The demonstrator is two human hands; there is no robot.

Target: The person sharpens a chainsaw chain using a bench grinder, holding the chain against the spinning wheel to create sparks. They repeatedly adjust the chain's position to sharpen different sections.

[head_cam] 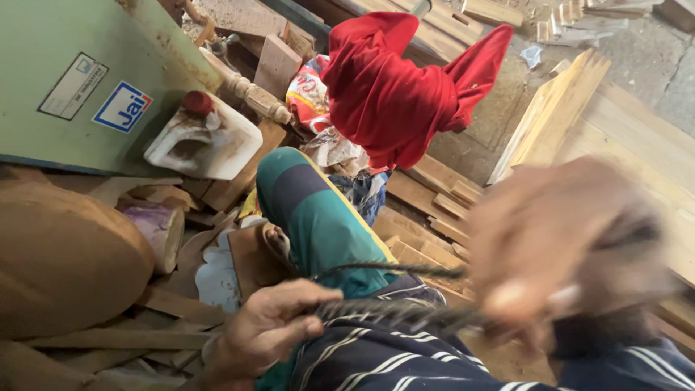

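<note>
My left hand (266,329) is low in the middle, with its fingers curled around one end of a dark twisted cord (394,313). The cord runs right to my right hand (561,250), which is close to the camera and heavily blurred. That hand seems closed on the cord's other end. A thinner strand of the cord (391,268) arcs above between the two hands. Beneath them lie my knee in teal and dark striped cloth (313,214) and a navy garment with white stripes (376,358).
A green machine panel (51,51) with stickers stands at upper left, with a white plastic jug with a red cap (206,137) by it. A red cloth (394,87) hangs at top centre. Wooden planks (557,108) lean at right. A rounded brown wooden block (65,253) and wood scraps lie at left.
</note>
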